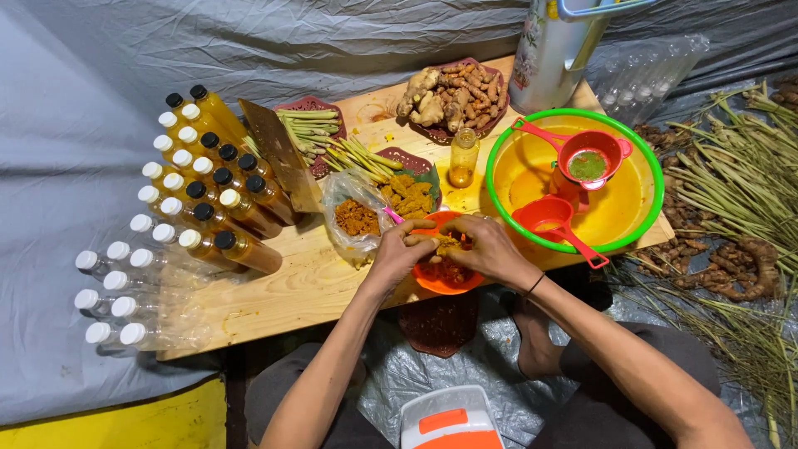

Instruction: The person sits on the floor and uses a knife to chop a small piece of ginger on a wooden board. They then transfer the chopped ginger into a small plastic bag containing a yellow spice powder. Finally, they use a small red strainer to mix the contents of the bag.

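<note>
Both hands are meeting over an orange bowl (449, 278) at the near edge of the wooden board (274, 287): the left hand (399, 249) and the right hand (486, 248) are each curling half-closed, fingertips pinching a small yellowish-orange lump (447, 244) between them. The lump is sitting directly above the bowl, equally near both hands. A clear bag of orange-brown pulp (356, 218) is lying just beyond the left hand, and a green-rimmed yellow basin (573, 179) beyond the right.

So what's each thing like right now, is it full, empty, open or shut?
Left hand: pinching a yellow lump over the orange bowl.
Right hand: gripping the same lump.
Filled bottles: capped, lying down.
Clear bottles: capped, empty.
Green basin: holds yellow liquid.
Plastic bag: open.
</note>
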